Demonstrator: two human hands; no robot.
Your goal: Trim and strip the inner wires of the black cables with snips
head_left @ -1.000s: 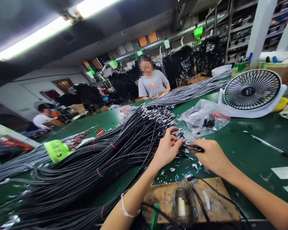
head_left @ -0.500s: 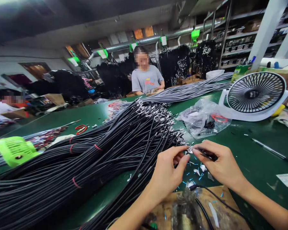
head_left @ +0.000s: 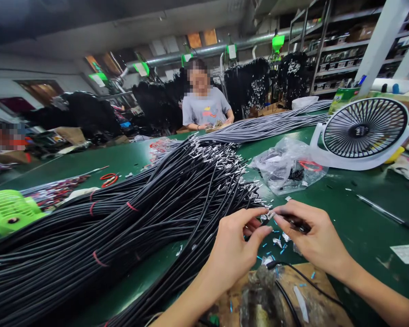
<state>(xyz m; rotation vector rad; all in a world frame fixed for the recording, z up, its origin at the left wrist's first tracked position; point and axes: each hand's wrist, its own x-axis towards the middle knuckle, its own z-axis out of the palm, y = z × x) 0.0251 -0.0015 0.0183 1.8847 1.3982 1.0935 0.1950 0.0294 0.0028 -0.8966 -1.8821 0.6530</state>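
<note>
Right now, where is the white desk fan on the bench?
In the head view the white desk fan stands at the far right of the green bench, just right of the clear plastic bag and beyond the right hand.

Crowded at nine, open at three

The cable heap [head_left: 139, 218] blocks the surface [head_left: 347, 213] from seven round to eleven o'clock of the hands; a plastic bag [head_left: 286, 165] and white fan [head_left: 364, 131] stand at one o'clock, a wooden board [head_left: 313, 290] lies at six. Bare green at three o'clock, crossed only by a thin rod [head_left: 378, 209].
</note>
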